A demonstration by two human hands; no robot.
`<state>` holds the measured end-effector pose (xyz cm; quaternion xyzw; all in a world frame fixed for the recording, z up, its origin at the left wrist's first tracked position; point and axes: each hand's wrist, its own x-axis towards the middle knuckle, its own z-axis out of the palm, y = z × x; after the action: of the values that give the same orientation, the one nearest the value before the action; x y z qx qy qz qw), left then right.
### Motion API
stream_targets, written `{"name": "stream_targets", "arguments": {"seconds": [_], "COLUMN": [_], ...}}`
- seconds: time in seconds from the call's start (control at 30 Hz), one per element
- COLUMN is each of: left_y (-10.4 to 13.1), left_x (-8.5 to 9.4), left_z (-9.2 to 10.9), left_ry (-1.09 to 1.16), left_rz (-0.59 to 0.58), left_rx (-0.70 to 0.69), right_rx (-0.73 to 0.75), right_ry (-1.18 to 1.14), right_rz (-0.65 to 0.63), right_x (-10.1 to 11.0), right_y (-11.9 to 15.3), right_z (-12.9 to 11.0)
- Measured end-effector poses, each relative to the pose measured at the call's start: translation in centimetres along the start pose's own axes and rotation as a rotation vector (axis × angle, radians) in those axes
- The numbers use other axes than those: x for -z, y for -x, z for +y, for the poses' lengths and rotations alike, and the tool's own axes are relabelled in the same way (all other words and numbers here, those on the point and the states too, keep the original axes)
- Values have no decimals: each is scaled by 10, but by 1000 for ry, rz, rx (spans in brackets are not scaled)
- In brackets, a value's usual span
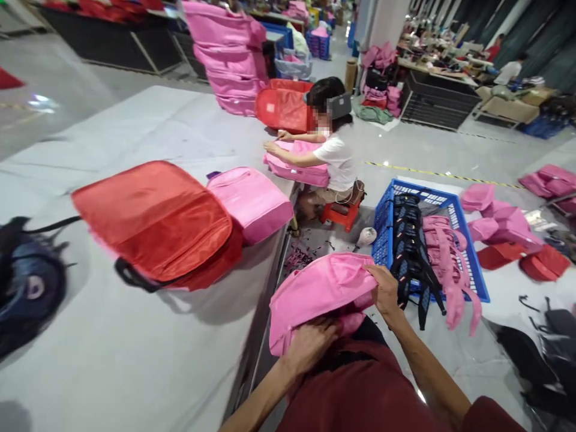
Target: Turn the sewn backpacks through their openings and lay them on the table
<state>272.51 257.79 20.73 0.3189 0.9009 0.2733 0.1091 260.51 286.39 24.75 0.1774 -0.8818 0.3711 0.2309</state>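
A pink bag (324, 285) lies across my lap, beside the table edge. My left hand (312, 345) is at its lower side, with the fingertips hidden under or inside the fabric. My right hand (384, 288) pinches the bag's upper right edge, thumb and fingers closed on the cloth. On the table to the left, a bag opened out to its red lining (162, 222) lies beside a closed pink bag (254, 201).
The white table (112, 348) spans the left. A blue crate (472, 264) with black and pink straps stands on the floor at right. Ahead, a person (337, 156) on a red stool handles another pink bag. A tall pink stack (229, 60) stands behind.
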Motion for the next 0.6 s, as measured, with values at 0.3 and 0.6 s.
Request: {"name": "stream_targets", "arguments": {"seconds": [0.3,0.6], "left_y": [-193,-314], "left_x": [34,52], "left_z": [-8,-97], "left_ry": [-137,93], "left_rz": [523,438], "left_rx": [-11,-110], "right_rx": [-152,-256], "right_ry": [288,83], "right_rz": [146,-85], "right_x": [53,53], "right_y": [-31,-121], "right_z": [85,178]}}
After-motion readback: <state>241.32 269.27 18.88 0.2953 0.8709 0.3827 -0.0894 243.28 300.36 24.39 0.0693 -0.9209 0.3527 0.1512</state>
